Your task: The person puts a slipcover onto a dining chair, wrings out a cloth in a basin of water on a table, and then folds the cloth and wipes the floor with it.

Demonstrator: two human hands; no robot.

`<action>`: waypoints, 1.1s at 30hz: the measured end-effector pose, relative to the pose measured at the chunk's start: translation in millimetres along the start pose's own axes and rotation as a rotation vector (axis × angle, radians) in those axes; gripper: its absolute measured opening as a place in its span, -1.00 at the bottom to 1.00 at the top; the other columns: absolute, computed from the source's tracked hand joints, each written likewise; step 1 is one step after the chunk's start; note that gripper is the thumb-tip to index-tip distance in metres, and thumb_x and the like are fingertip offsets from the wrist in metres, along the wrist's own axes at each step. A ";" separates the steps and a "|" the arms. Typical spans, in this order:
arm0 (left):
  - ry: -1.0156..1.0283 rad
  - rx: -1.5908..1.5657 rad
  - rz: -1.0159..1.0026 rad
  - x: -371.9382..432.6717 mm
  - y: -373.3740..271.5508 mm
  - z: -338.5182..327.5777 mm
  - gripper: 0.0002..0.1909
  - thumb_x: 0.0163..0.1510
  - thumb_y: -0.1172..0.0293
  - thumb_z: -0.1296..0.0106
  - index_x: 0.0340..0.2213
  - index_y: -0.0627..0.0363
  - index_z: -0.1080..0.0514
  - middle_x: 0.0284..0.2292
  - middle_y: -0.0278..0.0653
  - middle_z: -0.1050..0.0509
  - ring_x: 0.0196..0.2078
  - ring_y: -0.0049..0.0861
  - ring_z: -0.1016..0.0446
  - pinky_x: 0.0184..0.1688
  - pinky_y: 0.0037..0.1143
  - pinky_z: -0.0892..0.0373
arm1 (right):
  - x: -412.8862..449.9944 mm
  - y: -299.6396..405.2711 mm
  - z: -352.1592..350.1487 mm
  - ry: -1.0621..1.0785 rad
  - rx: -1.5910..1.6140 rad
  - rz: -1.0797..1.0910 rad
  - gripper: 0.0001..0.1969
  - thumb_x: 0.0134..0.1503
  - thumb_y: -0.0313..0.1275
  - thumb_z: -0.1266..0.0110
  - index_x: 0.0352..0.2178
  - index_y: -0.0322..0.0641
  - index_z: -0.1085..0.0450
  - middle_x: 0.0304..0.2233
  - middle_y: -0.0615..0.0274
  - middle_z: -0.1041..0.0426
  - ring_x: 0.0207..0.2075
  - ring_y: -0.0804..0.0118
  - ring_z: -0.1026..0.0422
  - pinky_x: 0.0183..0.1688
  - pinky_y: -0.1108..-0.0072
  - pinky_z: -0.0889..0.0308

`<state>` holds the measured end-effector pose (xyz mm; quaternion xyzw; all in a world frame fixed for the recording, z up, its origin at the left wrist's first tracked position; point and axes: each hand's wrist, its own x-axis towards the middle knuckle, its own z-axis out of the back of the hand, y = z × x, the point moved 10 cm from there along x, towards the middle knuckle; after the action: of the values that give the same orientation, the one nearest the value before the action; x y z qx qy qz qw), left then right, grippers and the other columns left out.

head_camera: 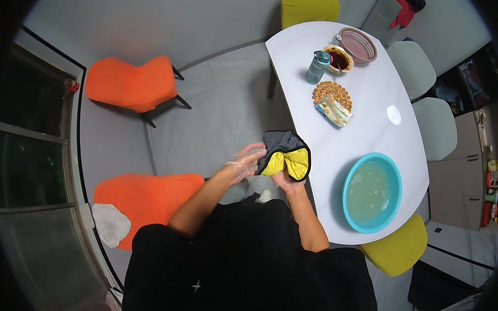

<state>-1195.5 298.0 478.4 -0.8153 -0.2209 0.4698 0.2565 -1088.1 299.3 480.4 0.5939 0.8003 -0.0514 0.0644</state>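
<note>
A gray and yellow cleaning cloth with black edging (286,155) is bunched up at the near left edge of the white table (372,135). My right hand (290,183), in a clear plastic glove, grips it from below. My left hand (247,162), gloved the same way, is at the cloth's left side with its fingertips against the gray part; whether they grip it is hard to tell. To the right, a turquoise basin (346,192) holds cloudy water (367,191). Farther up the table lie a soft patterned packet (335,112) and many small round brown pieces (330,91).
A lidded bottle (318,68), a bowl of dark red sauce (340,61) and a pink plastic basket (358,46) stand at the table's far end. Orange chairs (131,83) are on the left, yellow (310,4) and pale gray chairs (412,69) around the table.
</note>
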 end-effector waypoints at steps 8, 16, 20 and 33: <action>-0.138 0.050 -0.098 -30.0 7.6 -12.5 -0.09 0.03 0.13 -0.20 0.24 -0.01 0.12 0.08 -0.01 -0.24 0.08 -0.26 -0.31 -0.13 -0.27 -0.47 | -11.8 -14.1 -8.5 -0.049 -0.159 -0.034 -0.27 0.08 0.21 0.14 0.10 -0.11 -0.24 0.08 0.18 -0.32 0.10 0.14 -0.29 0.17 0.26 -0.16; -0.178 0.210 -0.071 -26.1 16.0 36.3 -0.19 -0.01 0.25 -0.22 0.18 0.08 -0.03 0.04 0.08 -0.27 -0.10 -0.28 -0.45 -0.29 -0.44 -0.53 | 1.5 -34.2 12.1 -0.128 -0.551 -0.161 -0.34 -0.03 -0.07 -0.23 0.04 -0.17 -0.26 -0.03 0.21 -0.40 0.00 0.21 -0.37 0.11 0.37 -0.27; -0.268 0.244 -0.152 1.3 17.9 79.9 -0.32 -0.09 0.44 -0.18 0.07 0.07 -0.16 0.10 0.07 -0.16 -0.08 -0.31 -0.40 -0.31 -0.44 -0.53 | 19.8 -41.1 -4.5 -0.279 -0.718 -0.196 -0.38 -0.02 -0.28 -0.25 0.06 -0.15 -0.20 -0.06 0.26 -0.39 0.00 0.26 -0.36 0.06 0.38 -0.30; -0.350 0.413 -0.376 52.7 -88.2 195.3 -0.61 -0.32 0.49 -0.13 -0.37 0.11 -0.25 -0.42 -0.28 -0.34 -0.33 -0.44 -0.32 -0.24 -0.46 -0.32 | 130.6 -63.6 82.4 -0.899 -0.965 -0.391 -0.42 0.03 -0.08 -0.19 0.01 -0.16 -0.29 -0.03 0.16 -0.39 -0.03 0.21 -0.37 0.05 0.29 -0.28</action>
<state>-1353.5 438.8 415.8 -0.5978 -0.3083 0.5820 0.4571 -1182.9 391.1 378.1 0.2644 0.7216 0.0588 0.6371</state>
